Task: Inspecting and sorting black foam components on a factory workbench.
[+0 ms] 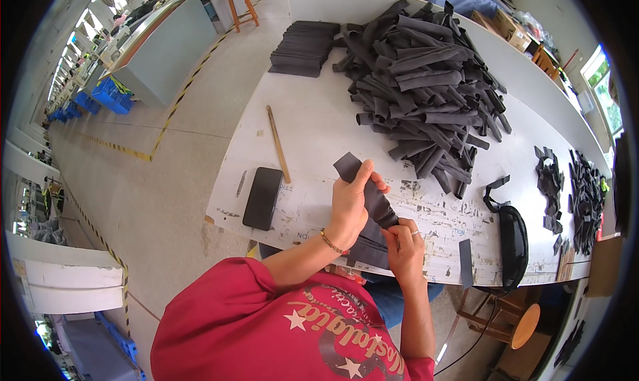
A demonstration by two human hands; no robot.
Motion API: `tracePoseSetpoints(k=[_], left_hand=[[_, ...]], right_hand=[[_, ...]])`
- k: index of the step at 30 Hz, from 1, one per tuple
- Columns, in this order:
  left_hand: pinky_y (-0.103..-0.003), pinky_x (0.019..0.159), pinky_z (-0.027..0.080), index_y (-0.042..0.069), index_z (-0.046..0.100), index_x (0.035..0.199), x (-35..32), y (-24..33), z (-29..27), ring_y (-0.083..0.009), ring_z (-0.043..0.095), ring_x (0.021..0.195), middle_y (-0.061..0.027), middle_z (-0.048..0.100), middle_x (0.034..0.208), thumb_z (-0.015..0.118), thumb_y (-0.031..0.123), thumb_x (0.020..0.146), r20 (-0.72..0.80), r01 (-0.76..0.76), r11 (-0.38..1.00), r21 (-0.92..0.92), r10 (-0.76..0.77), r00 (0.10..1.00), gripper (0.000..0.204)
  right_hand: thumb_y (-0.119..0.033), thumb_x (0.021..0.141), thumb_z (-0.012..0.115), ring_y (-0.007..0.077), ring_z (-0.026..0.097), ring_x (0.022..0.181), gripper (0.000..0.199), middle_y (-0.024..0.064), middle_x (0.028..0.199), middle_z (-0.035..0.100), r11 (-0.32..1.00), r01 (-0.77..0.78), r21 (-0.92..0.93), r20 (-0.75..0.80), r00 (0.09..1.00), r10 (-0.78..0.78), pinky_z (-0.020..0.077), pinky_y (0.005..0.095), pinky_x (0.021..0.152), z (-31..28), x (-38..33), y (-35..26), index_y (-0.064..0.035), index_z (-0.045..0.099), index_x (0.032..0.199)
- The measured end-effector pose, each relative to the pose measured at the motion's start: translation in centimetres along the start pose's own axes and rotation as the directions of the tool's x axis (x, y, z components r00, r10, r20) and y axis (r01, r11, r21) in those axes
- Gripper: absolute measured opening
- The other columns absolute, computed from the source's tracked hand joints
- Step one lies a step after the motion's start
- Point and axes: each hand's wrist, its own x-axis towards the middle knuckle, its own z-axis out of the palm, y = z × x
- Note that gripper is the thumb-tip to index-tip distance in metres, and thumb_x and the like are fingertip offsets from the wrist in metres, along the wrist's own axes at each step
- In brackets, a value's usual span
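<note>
Both my hands hold one dark grey fabric strip (373, 193) over the near edge of the white worktable (313, 124). My left hand (351, 201) grips its upper part, fingers wrapped around the cloth near the top end. My right hand (403, 242) pinches the lower end close to my body. More dark fabric (370, 246) lies under my wrists at the table edge. A big loose heap of the same grey strips (426, 81) fills the table beyond my hands.
A neat stack of flat dark pieces (305, 46) sits at the far left of the table. A wooden stick (278, 143) and a black phone (263, 198) lie left of my hands. A black pouch (512, 238), a single strip (466, 262) and small dark scraps (579, 194) lie to the right. A wooden stool (512, 318) stands below.
</note>
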Motion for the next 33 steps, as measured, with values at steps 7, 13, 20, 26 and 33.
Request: tracePoseSetpoints(k=[7,13,20,26,33], left_hand=[[-0.032,0.059,0.052,0.003,0.058,0.084,-0.1,-0.6,0.0,-0.0154,0.055,0.06,-0.0048,0.057,0.07,0.07,0.026,0.09,-0.036,-0.026,0.999,-0.043,0.024,0.999,0.026],[-0.032,0.06,0.05,0.004,0.057,0.084,0.2,-0.5,-0.3,-0.0146,0.054,0.061,-0.0043,0.056,0.07,0.068,0.024,0.091,-0.025,-0.028,0.997,-0.071,0.026,0.999,0.024],[-0.033,0.062,0.05,0.004,0.055,0.085,1.2,-0.5,-0.4,-0.0151,0.053,0.062,-0.0045,0.055,0.07,0.062,0.021,0.095,0.023,-0.014,0.993,-0.119,0.017,1.0,0.021],[-0.033,0.067,0.049,0.006,0.055,0.084,2.1,1.7,-0.7,-0.0144,0.053,0.065,-0.0027,0.055,0.071,0.062,0.026,0.095,0.097,-0.143,0.971,-0.193,0.163,0.982,0.024],[-0.034,0.069,0.049,0.006,0.055,0.085,1.3,0.3,-0.6,-0.0147,0.053,0.066,-0.002,0.056,0.073,0.059,0.027,0.096,0.232,-0.098,0.984,-0.149,0.132,0.964,0.024]], right_hand=[[0.003,0.079,0.071,0.0297,0.057,0.064,0.014,0.0137,0.085,0.058,1.0,-0.005,0.002,0.006,1.0,0.005,0.045,0.0373,0.056,0.2,-0.2,0.3,0.0001,0.057,0.083],[0.002,0.079,0.07,0.0298,0.058,0.064,0.013,0.0144,0.086,0.059,1.0,-0.009,0.011,-0.003,1.0,0.009,0.0457,0.0371,0.056,0.4,0.2,0.1,0.0006,0.058,0.083],[-0.003,0.08,0.073,0.0142,0.054,0.078,0.017,0.0097,0.101,0.06,0.855,-0.426,0.294,0.045,0.9,0.433,0.0455,0.025,0.069,1.3,0.7,-0.5,0.0024,0.059,0.088],[-0.006,0.089,0.065,0.0088,0.054,0.083,0.007,0.0056,0.108,0.057,0.568,-0.334,0.752,-0.204,0.702,0.683,0.0443,0.0226,0.075,1.0,-1.3,0.8,-0.0003,0.06,0.087],[-0.016,0.091,0.067,0.0061,0.051,0.073,0.019,-0.001,0.08,0.061,0.51,-0.538,0.672,0.067,0.729,0.681,0.0411,0.0205,0.068,0.0,1.4,-1.4,0.0017,0.065,0.096]])
